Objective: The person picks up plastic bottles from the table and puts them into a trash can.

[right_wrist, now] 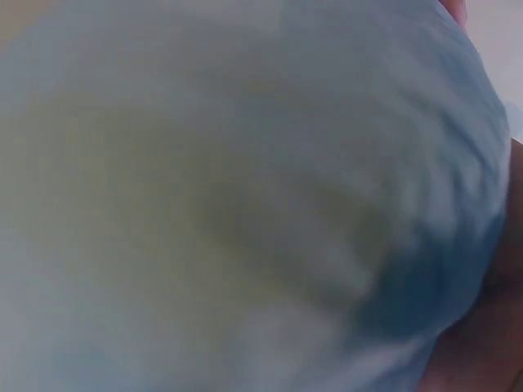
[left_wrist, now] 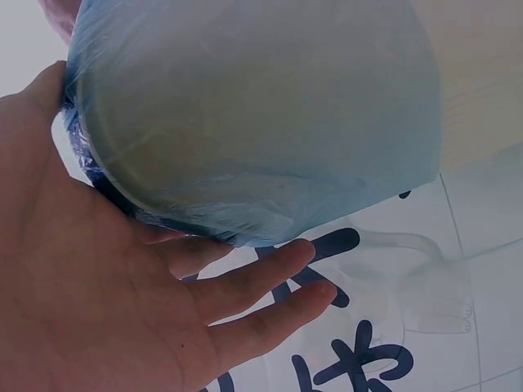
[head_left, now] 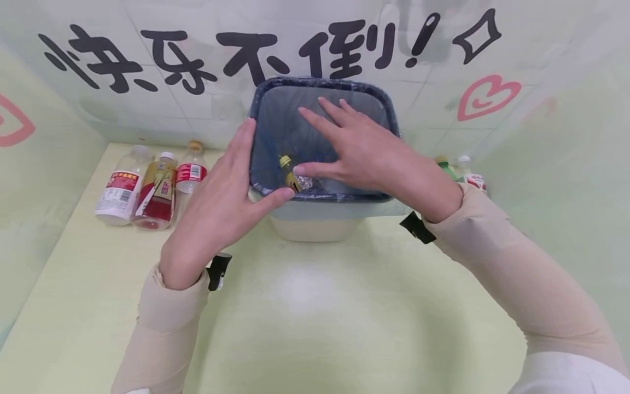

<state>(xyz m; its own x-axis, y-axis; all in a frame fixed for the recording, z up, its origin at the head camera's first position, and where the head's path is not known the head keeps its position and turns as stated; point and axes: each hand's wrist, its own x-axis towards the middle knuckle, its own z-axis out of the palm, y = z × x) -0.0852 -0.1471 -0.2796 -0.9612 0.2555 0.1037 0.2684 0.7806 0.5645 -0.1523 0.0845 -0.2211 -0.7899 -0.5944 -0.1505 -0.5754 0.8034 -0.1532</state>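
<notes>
A bin (head_left: 315,227) lined with a translucent blue bag (left_wrist: 270,122) stands against the back wall. Inside it lies a small bottle with a yellow cap (head_left: 285,162), beside clear crinkled plastic. My left hand (head_left: 216,202) rests at the bin's left rim, thumb over the front edge and fingers along the outside; the left wrist view shows those fingers spread and nearly straight. Over the bin's opening, my right hand (head_left: 364,148) has its fingers spread, with nothing seen in its grasp. The blue bag (right_wrist: 245,180) fills most of the right wrist view, where only part of that hand shows.
Left of the bin lie a bottle with a white cap (head_left: 118,191), a bottle with red contents (head_left: 156,191) and one with an orange cap (head_left: 191,167). A green-capped bottle (head_left: 444,166) and a white-capped bottle (head_left: 473,178) are at the right, partly behind my right arm.
</notes>
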